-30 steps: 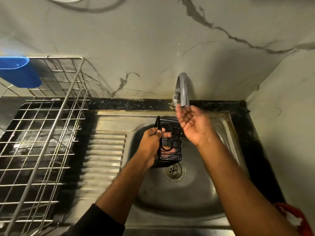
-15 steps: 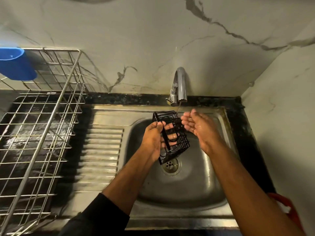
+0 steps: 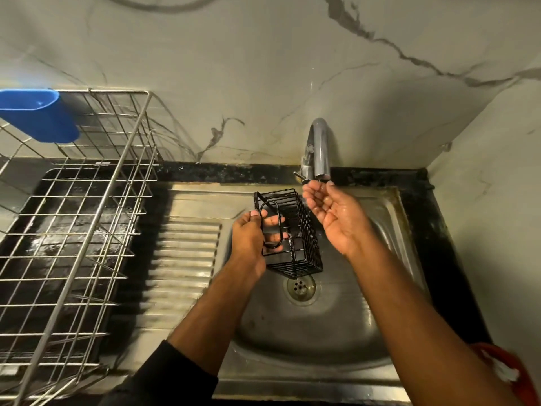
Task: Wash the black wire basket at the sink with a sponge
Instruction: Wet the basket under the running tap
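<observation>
Black wire basket (image 3: 292, 232) is hanging in the left hand (image 3: 248, 238), which is gripping its looped side; the right hand (image 3: 336, 218) is cupping open beside that grip, so wet wire is risking a slip.

No readable text, label or number shows anywhere.

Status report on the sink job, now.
Left hand grips black wire basket over sink. Right hand open, cupped under tap. No sponge in sight.

Left hand (image 3: 252, 235) grips with curled fingers; right hand (image 3: 336, 213) is cupped palm-up (wet), both forearms extended forward.
</observation>
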Available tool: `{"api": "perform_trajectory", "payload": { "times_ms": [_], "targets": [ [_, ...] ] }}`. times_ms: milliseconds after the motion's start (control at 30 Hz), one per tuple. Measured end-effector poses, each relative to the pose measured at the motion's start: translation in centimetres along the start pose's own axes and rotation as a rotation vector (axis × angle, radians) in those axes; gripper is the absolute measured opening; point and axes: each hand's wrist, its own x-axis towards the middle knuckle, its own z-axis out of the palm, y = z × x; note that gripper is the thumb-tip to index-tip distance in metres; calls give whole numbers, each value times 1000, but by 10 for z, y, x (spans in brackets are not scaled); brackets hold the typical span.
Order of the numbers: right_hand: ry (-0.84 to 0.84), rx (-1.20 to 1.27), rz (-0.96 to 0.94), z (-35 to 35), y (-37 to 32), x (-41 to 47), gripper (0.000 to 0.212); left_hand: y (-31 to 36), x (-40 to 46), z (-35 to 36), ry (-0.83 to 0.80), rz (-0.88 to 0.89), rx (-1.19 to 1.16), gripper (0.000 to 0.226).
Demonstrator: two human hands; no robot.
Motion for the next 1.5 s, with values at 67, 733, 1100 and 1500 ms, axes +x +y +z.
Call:
{"api": "perform_trajectory", "payload": {
  "times_ms": [67, 733, 1100, 1500],
  "targets": [
    [35, 115, 75, 10, -3, 6, 27, 1, 0, -6, 20, 6, -5, 30],
    [144, -1101, -216, -68, 3, -5, 43, 9, 12, 31, -165, -10, 193, 25],
    [167, -1158, -214, -85, 3, -13, 77, 52, 43, 67, -455, 47, 677, 18],
    [203, -1003, -168, -66, 1, -17, 79, 39, 41, 75, -714, 391, 1093, 24]
  ]
}}
